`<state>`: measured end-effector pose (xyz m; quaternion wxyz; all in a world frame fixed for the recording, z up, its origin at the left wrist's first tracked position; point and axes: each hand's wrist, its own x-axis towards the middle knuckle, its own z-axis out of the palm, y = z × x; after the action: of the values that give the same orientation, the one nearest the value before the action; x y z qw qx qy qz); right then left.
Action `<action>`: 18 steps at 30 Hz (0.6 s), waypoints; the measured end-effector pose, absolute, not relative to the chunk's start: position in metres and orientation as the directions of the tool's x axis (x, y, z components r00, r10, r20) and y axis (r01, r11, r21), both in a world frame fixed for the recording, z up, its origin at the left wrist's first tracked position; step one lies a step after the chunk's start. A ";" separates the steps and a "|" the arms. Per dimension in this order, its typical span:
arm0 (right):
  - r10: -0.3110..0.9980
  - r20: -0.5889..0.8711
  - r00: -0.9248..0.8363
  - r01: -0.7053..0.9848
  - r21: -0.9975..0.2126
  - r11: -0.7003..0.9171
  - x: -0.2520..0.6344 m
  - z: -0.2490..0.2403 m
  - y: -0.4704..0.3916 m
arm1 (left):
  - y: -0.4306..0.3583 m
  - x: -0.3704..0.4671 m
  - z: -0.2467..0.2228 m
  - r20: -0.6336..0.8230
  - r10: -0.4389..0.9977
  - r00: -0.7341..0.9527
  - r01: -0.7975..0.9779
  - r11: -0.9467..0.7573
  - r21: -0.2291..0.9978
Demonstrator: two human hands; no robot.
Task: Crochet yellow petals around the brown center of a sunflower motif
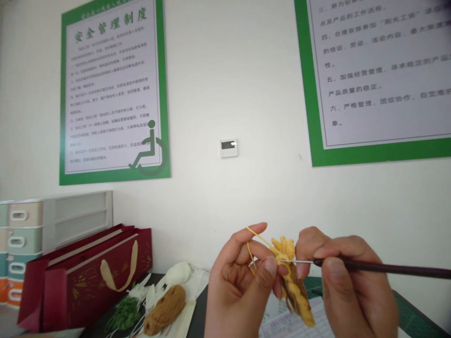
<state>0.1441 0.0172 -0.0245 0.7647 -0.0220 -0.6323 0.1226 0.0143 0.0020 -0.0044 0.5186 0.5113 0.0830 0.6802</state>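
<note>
My left hand [243,277] pinches a small yellow and brown crochet piece [298,295] between thumb and fingers. A yellow yarn strand [262,238] runs over its raised index finger and down to the piece. Several knobbly yellow tips stick up at the top of the piece. My right hand [348,281] grips a crochet hook [387,268] by its dark handle, with the thin metal shaft pointing left. The hook's end meets the piece near my left thumb; whether it sits inside a stitch, I cannot tell.
Brown yarn [165,310], white yarn [178,274] and green yarn [125,313] lie at the left beside a dark red gift bag [102,277]. Stacked drawers [26,234] stand behind the bag. Printed paper [299,324] and a green mat [416,314] lie below my hands.
</note>
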 end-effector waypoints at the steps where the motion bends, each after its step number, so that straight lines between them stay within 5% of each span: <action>1: 0.240 0.957 0.163 -0.194 -0.207 0.959 0.144 -0.025 0.017 | 0.002 0.014 -0.005 0.614 0.787 0.061 -0.619 -0.453 0.642; 7: 0.199 0.958 0.208 -0.136 -0.173 0.975 0.143 -0.021 0.015 | 0.002 0.015 -0.005 0.622 0.781 0.060 -0.613 -0.463 0.640; 11: -0.067 0.994 0.091 0.239 0.043 0.970 0.152 -0.015 0.016 | 0.000 0.017 -0.006 0.612 0.789 0.055 -0.626 -0.450 0.637; 14: -0.301 0.948 -0.103 0.622 0.297 0.724 0.158 -0.018 0.021 | -0.001 0.018 -0.006 0.590 0.807 0.011 -0.639 -0.448 0.625; 16: -0.388 0.917 -0.090 0.725 0.328 0.606 0.156 -0.022 0.025 | -0.001 0.015 -0.004 0.552 0.833 0.043 -0.673 -0.384 0.632; 18: -0.380 0.924 0.035 0.647 0.269 0.714 0.150 -0.024 0.028 | 0.000 0.011 -0.001 0.501 0.851 0.157 -0.704 -0.260 0.661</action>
<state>0.1497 0.0283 -0.0244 0.7107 -0.1123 -0.5931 -0.3614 0.0115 0.0002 -0.0012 0.6030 0.4634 0.0795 0.6444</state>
